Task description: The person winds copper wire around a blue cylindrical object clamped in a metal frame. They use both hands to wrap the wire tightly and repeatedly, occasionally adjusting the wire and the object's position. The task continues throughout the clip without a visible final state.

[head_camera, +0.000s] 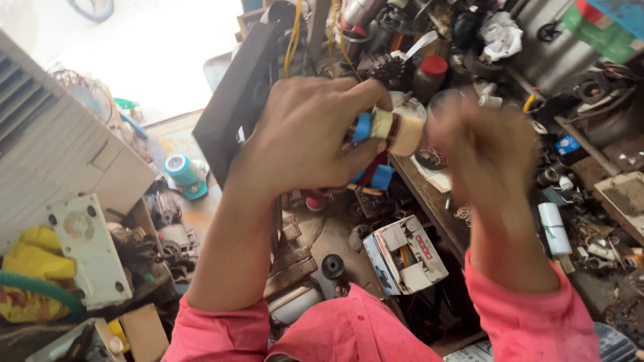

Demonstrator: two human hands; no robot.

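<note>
- Pink sleeves (349,335) lie nearest, one on each forearm.
- Below, a small open cardboard box (405,255) sits among scattered parts.
- The left hand (305,137) is closed around a small motor part (392,129) with a blue piece and cream tape, held up in mid-air.
- The right hand (486,151) is just beside the part, blurred; its grip cannot be told.
- Behind, a cluttered worktop (604,167).

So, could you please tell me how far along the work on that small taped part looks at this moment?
Done: the small part already carries a beige tape band beside its blue piece. In hand: the left hand grips it while the right hand, motion-blurred, works at its pale end. Left: I cannot tell whether the wrap is finished; the opened cardboard box lies below on the cluttered floor.
</note>
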